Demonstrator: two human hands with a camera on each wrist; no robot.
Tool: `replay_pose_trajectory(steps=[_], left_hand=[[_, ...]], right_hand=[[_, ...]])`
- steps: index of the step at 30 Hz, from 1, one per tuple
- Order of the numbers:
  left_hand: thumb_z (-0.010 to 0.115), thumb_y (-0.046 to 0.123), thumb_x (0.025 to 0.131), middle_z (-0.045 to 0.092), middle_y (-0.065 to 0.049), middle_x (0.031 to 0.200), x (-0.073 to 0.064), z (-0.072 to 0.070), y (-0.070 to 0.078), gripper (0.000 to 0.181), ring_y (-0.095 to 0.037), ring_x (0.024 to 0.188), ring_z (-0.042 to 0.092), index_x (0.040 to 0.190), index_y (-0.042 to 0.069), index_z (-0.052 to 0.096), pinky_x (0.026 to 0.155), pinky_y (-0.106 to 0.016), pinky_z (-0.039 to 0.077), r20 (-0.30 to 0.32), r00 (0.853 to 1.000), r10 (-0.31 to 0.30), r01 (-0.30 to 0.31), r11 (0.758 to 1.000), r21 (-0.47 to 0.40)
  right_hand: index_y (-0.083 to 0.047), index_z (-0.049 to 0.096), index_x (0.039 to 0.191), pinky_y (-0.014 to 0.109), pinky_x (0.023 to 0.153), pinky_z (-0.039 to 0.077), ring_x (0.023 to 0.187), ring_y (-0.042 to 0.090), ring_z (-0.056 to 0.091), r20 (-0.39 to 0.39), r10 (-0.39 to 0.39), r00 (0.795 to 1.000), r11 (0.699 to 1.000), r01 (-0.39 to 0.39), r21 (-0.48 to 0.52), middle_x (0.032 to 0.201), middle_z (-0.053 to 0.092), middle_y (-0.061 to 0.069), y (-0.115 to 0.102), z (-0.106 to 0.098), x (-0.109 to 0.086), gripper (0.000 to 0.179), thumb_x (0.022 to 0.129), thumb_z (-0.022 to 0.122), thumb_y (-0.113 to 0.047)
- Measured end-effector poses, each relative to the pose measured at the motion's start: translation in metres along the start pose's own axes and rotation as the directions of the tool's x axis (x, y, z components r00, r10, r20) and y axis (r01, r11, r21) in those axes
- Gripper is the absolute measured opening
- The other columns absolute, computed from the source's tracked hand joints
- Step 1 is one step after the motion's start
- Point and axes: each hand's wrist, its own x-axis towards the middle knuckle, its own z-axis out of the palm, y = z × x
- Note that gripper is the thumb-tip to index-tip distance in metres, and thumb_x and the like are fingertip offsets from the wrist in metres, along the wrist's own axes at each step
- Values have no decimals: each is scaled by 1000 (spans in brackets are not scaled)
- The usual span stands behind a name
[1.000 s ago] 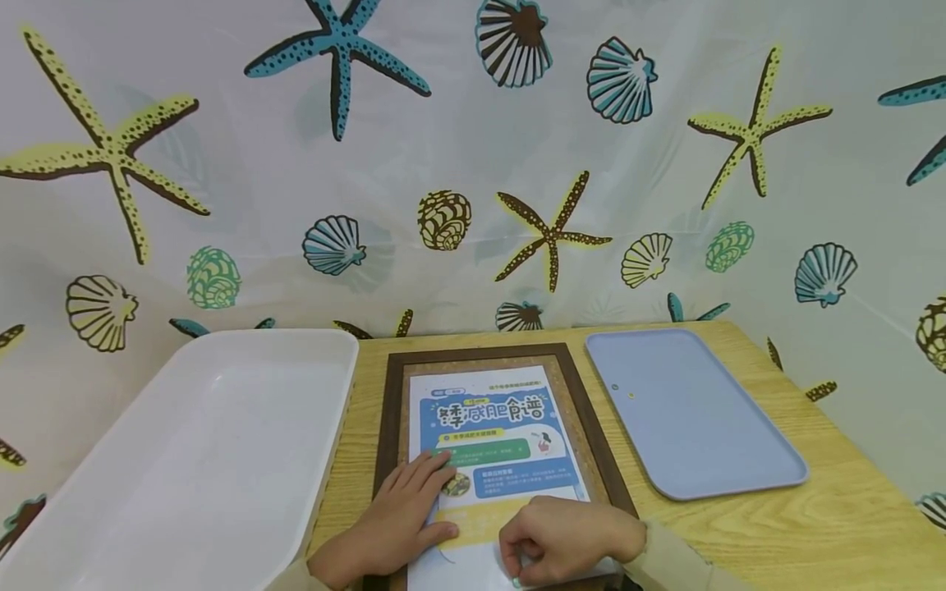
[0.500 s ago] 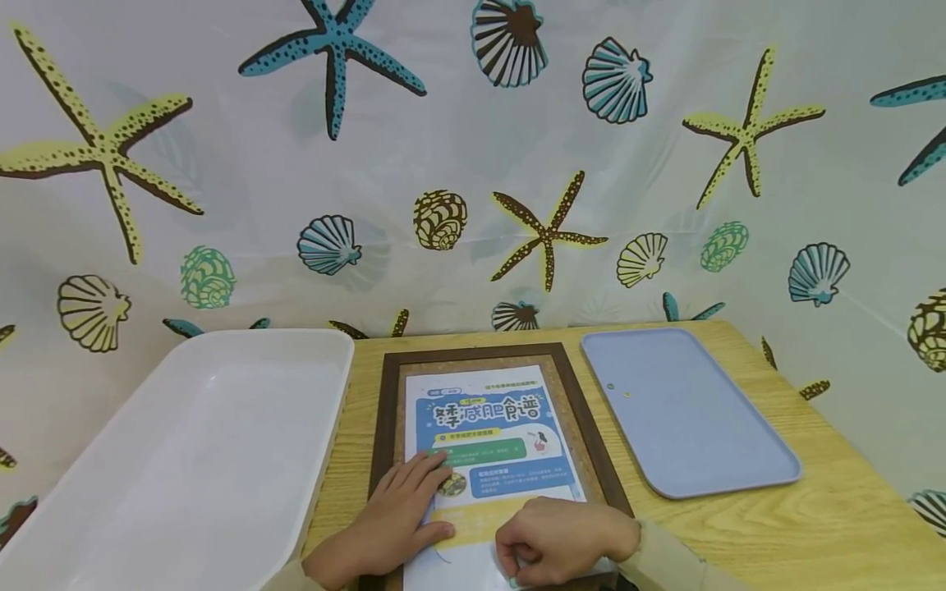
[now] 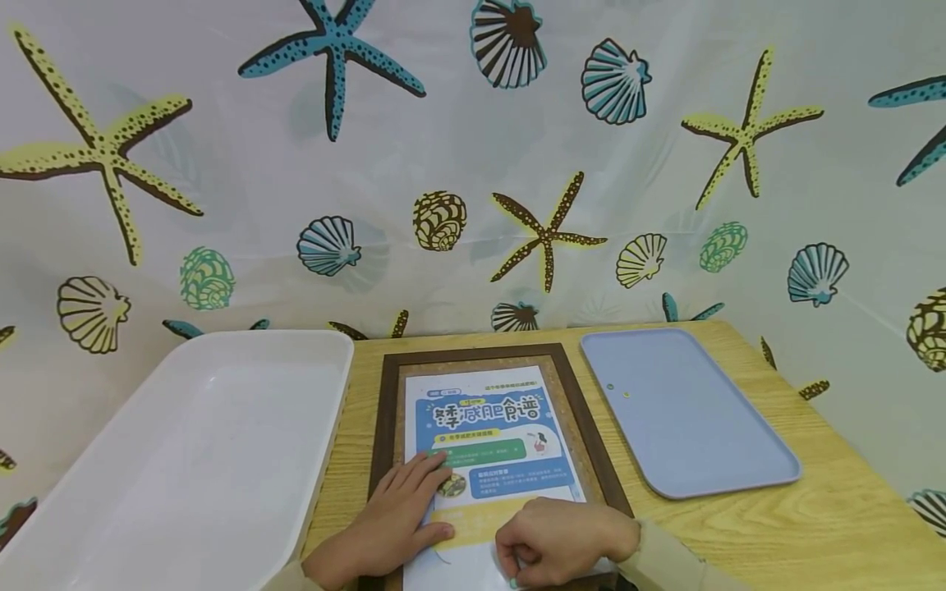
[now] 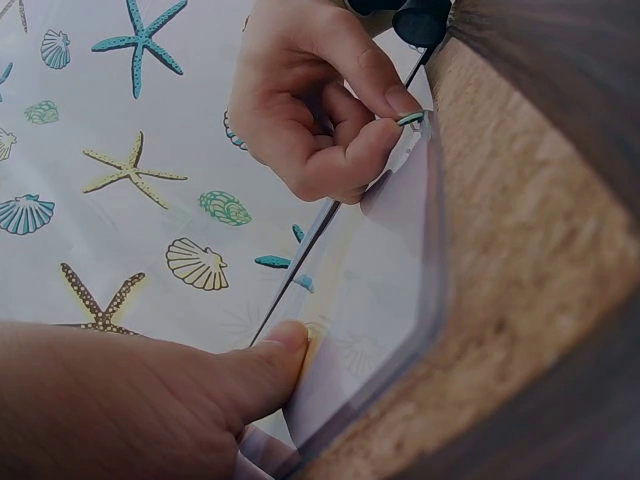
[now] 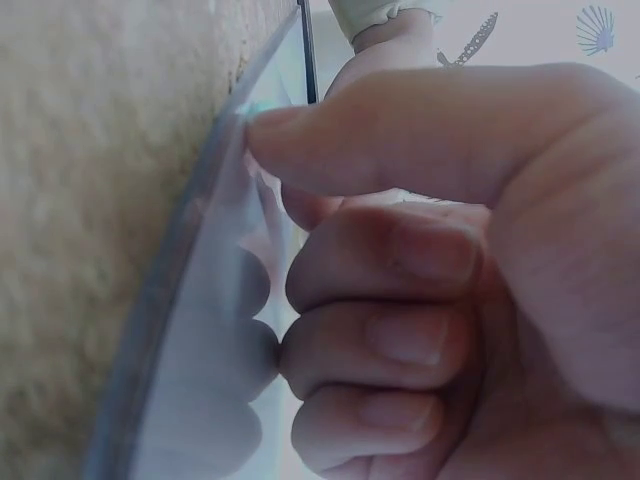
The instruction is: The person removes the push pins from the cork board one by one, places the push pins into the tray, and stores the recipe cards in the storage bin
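A printed poster (image 3: 488, 410) with a clear glossy cover lies on a cork board with a dark wooden frame (image 3: 473, 355). My left hand (image 3: 392, 517) rests flat on the poster's left side, fingers spread out. At the poster's near edge, my right hand (image 3: 562, 538) pinches a small green thumbtack (image 4: 411, 118) between thumb and index finger. In the left wrist view the tack sits right at the sheet's corner, beside bare cork (image 4: 540, 200). The right wrist view has the other fingers (image 5: 380, 330) curled in close to the glossy sheet; the tack is mostly hidden behind the thumb there.
To the left stands a large white tray (image 3: 342, 394) with raised walls. A pale blue tray (image 3: 709, 427) lies on the right of the wooden table (image 3: 835, 517), bearing a green tack (image 3: 610, 386) and a yellow one (image 3: 626, 395). Behind hangs a shell-and-starfish curtain (image 3: 414, 156).
The head view has shifted slightly, so everything sits a little further left than a second ago. Both hands keep their places on the poster.
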Motion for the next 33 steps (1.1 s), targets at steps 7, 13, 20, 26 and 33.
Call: replay_pose_trajectory(steps=[7, 13, 20, 26, 33], left_hand=[[59, 41, 94, 30, -19, 154, 1, -1, -1, 65, -45, 142, 23, 141, 1, 40, 108, -69, 18, 1, 1000, 12, -12, 1000, 9], [59, 42, 94, 30, -18, 154, 2, -1, 0, 65, -44, 142, 23, 141, 2, 40, 109, -69, 18, 3, 1000, 6, -6, 1000, 9], [59, 42, 93, 30, -18, 153, 2, -2, 0, 65, -45, 142, 23, 141, 1, 40, 109, -69, 18, 8, 1000, 3, -3, 1000, 10], [60, 41, 93, 30, -19, 153, -1, -2, 1, 65, -45, 141, 24, 141, 1, 41, 108, -69, 18, 3, 1000, 2, -3, 1000, 19], [59, 43, 93, 31, -20, 152, -2, -2, 1, 66, -46, 140, 25, 140, 0, 41, 107, -70, 19, 3, 1000, 13, -13, 1000, 24]], right_hand=[[-13, 62, 83, 6, 53, 32, 50, -8, 32, -2, 12, 1000, 1000, -12, -6, 57, 40, -12, 0, -1, 0, 9, 86, 64, -5], [-13, 63, 83, 6, 53, 31, 50, -8, 32, -7, 17, 1000, 1000, -17, -13, 58, 41, -12, 1, -1, -1, 9, 86, 64, -5], [-13, 62, 82, 6, 53, 31, 51, -8, 33, -6, 14, 1000, 1000, -14, -20, 59, 43, -12, 1, 0, -1, 8, 86, 65, -7], [-13, 63, 83, 6, 54, 32, 50, -9, 33, 6, 16, 1000, 1000, -16, -13, 58, 43, -11, 1, 0, 0, 7, 87, 65, -8], [-13, 63, 84, 6, 54, 33, 50, -9, 34, 11, 27, 1000, 1000, -27, -16, 57, 44, -11, -1, -1, 0, 6, 87, 65, -8]])
